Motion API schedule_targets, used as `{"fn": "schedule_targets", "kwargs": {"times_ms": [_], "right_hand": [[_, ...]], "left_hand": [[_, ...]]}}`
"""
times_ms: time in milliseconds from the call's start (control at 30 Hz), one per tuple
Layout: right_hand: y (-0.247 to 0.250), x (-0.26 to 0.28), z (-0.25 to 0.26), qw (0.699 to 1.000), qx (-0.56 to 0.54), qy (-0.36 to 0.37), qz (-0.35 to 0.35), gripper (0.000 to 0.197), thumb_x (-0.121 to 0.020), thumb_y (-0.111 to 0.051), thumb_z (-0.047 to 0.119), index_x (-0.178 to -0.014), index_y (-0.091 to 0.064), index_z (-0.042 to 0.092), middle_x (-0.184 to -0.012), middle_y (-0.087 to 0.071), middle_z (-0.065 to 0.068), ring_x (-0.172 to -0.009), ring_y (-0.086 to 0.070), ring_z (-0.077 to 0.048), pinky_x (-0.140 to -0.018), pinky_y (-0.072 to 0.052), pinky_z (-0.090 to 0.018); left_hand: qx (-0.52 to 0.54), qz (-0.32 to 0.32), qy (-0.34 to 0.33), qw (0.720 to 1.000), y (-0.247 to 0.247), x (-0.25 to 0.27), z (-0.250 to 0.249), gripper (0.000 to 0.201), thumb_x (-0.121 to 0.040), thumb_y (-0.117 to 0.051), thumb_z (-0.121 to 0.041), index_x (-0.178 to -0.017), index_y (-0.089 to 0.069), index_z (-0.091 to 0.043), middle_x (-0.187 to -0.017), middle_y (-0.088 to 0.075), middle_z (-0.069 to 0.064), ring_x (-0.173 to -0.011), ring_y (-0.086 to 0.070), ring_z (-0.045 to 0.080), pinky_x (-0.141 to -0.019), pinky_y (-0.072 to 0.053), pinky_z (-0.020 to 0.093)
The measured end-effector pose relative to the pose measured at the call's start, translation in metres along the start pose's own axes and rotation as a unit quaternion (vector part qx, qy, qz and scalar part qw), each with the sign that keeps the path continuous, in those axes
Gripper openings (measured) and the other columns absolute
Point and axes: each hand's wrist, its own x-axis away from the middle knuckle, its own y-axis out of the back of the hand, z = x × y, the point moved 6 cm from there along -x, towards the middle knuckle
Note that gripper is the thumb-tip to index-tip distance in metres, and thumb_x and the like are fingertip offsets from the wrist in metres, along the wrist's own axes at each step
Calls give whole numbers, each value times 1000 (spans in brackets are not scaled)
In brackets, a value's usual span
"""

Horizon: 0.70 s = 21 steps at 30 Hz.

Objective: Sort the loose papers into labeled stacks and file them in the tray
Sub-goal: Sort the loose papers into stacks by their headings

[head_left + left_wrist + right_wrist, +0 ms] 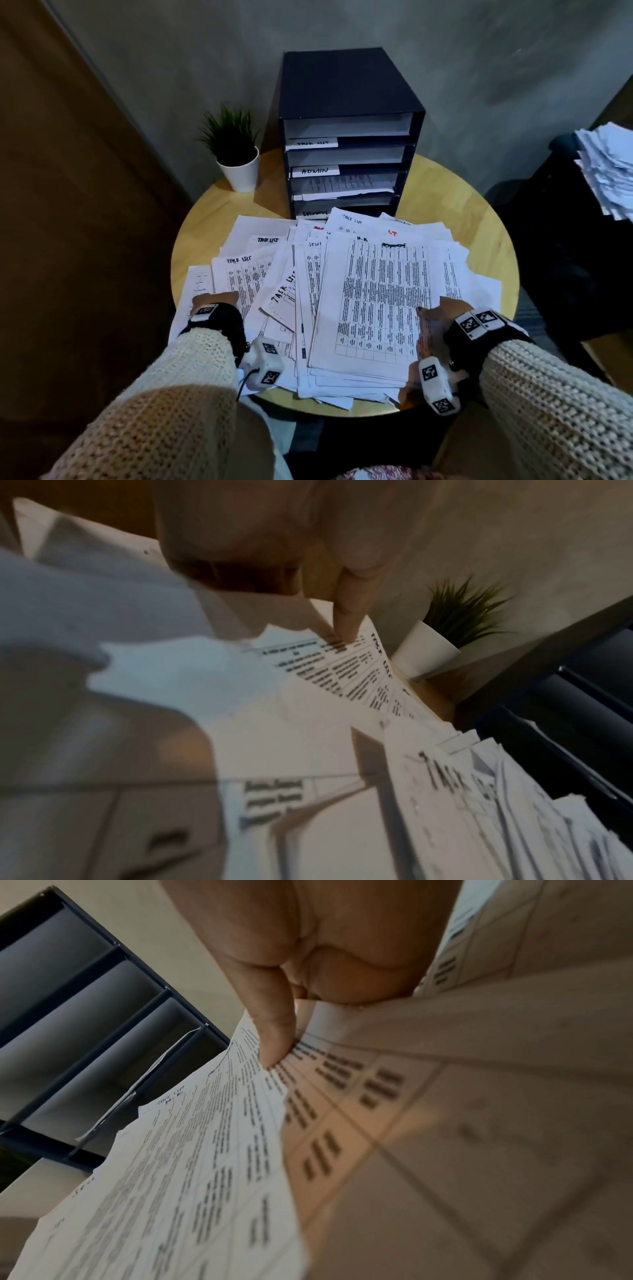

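Note:
A loose pile of printed papers [376, 291] covers the front of the round wooden table [479, 212]; sheets are headed TASK LIST, H.R and I.T. Behind it stands a black file tray [349, 85] with slots labelled TASK LIST [312, 143] and ADMIN [315, 170]. The third slot holds a few sheets [346, 186]. My left hand [215, 299] holds the pile's left edge, its thumb [346, 615] pressing on a Task List sheet. My right hand [442, 311] pinches the top sheets at their right edge, thumb [274, 1037] on top and fingers hidden beneath.
A small green plant in a white pot [236, 150] stands left of the tray. Another heap of papers [606, 171] lies on dark furniture at the right. A grey wall rises just behind the table, and wood panelling lies to the left.

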Motion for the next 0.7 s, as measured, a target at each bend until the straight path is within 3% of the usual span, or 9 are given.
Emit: {"fn": "schedule_targets", "kwargs": {"times_ms": [33,133,267,367,533,633,700], "right_hand": [[1,0,0,1000,0,-5,-5,63,-95,-44,48,-137,-41,1,-142,-46,-12,-129,-47,-23,-99,-39,-26],[3,2,0,999,-19,-5,-35,60,-99,-39,43,-141,-34,0,-147,-39,-12,-134,-41,-24,-104,-35,-25],[5,6,2,1000,-9,0,-29,55,-101,-37,32,-144,-25,0,-150,-33,-13,-137,-36,-25,-106,-32,-25],[4,8,-1,1000,-6,8,-12,58,-101,-39,32,-147,-20,3,-153,-27,-10,-140,-32,-25,-110,-29,-28],[5,12,-11,999,18,16,-47,54,-101,-40,30,-146,-24,6,-150,-35,-9,-135,-40,-25,-104,-36,-27],[10,19,-13,998,-13,24,-48,50,-101,-40,28,-144,-28,8,-144,-43,-10,-128,-46,-27,-96,-40,-26],[9,21,-16,998,-51,24,-31,44,-100,-42,28,-138,-35,9,-135,-50,-14,-120,-51,-28,-88,-40,-27]], "left_hand": [[56,-5,1,998,9,5,-5,54,-90,-61,-28,-135,-47,-2,-138,-50,16,-124,-51,32,-93,-42,36],[76,-30,-18,997,27,12,-16,47,-97,-48,-32,-138,-44,-8,-138,-50,16,-121,-51,35,-98,-40,38],[144,-95,-96,980,49,32,-42,33,-97,-48,-24,-127,-53,-12,-121,-60,17,-104,-58,37,-82,-42,34],[211,-141,-169,952,77,57,-65,23,-97,-47,-24,-115,-57,-14,-98,-60,11,-89,-57,29,-75,-38,30],[337,-194,-291,874,133,92,-95,18,-94,-51,-22,-106,-61,-14,-90,-61,2,-80,-56,19,-68,-37,22],[368,-258,-311,838,171,110,-106,18,-94,-51,-23,-107,-60,-13,-92,-59,-2,-82,-54,14,-68,-36,18],[365,-277,-315,831,184,121,-114,21,-95,-48,-22,-111,-58,-13,-95,-58,-4,-86,-53,14,-72,-37,18]]}}
